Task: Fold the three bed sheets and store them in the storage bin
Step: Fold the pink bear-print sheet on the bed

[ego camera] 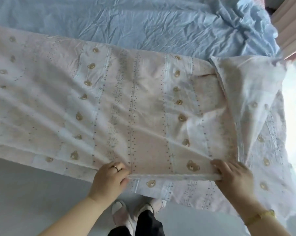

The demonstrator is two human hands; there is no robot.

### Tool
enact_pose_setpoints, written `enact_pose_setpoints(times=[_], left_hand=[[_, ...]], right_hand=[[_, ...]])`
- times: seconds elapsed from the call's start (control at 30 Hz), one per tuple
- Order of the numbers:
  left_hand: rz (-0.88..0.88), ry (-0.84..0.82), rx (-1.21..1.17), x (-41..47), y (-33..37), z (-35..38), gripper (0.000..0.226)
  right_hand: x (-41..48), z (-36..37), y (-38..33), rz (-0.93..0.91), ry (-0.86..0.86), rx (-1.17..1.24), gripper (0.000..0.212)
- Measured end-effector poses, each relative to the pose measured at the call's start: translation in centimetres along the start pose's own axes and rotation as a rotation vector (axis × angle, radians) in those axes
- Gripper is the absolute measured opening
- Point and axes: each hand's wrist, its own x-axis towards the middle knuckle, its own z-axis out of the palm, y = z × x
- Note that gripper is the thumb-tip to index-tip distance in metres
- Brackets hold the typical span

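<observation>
A pale pink bed sheet (pixel 109 103) printed with small brown bears and dotted stripes lies spread across the bed, its near edge hanging over the side. My left hand (pixel 110 178) pinches the sheet's near folded edge, a ring on one finger. My right hand (pixel 232 176) grips the same edge further right, a gold bracelet on the wrist. The sheet's right end (pixel 246 92) is flipped up and bunched, showing its paler underside. A wrinkled light blue sheet (pixel 144 23) lies beyond it, covering the far part of the bed. No storage bin is in view.
Grey floor (pixel 33 201) lies below the bed's near edge, with my feet in light slippers (pixel 121 213) standing on it. A pink striped surface (pixel 286 31) stands at the upper right, beside bright light on the right.
</observation>
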Motion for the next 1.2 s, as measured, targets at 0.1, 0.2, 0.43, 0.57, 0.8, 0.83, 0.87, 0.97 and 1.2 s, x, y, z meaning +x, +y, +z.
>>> enact_pose_setpoints(times=[0.1, 0.2, 0.43, 0.57, 0.8, 0.83, 0.87, 0.97, 1.2], left_hand=[[-0.116, -0.355, 0.112, -1.8, -0.9, 1.8, 0.035], [-0.149, -0.433, 0.193, -1.2, -1.3, 2.4, 0.029], [-0.016, -0.431, 0.218, 0.8, 1.6, 2.6, 0.036], [0.013, -0.481, 0.111, 1.6, 5.6, 4.4, 0.03], [-0.045, -0.455, 0.02, 6.3, 13.3, 7.7, 0.028], [-0.079, -0.481, 0.012, 6.9, 14.6, 8.2, 0.023], [-0.113, -0.505, 0.024, 7.7, 16.5, 9.2, 0.016], [-0.18, -0.532, 0.064, 9.3, 20.2, 10.6, 0.033], [-0.123, -0.594, 0.153, 12.5, 22.2, 10.2, 0.034]], right_hand=[[-6.1, 3.8, -2.3, 0.057, -0.249, -0.005, 0.025], [-8.0, 6.2, -3.1, 0.128, -0.365, -0.056, 0.037], [-6.3, 5.0, -2.0, 0.196, -0.501, -0.076, 0.033], [-4.1, 3.3, -0.9, 0.462, -0.508, -0.009, 0.038], [1.4, 4.0, 6.3, 0.58, -0.522, -0.199, 0.051], [1.9, 4.2, 7.4, 0.592, -0.534, -0.184, 0.055], [2.2, 4.1, 9.4, 0.608, -0.544, -0.148, 0.059], [3.1, 3.5, 13.5, 0.764, -0.491, 0.179, 0.037], [-5.4, 0.2, 17.0, 1.284, 0.369, 0.85, 0.011]])
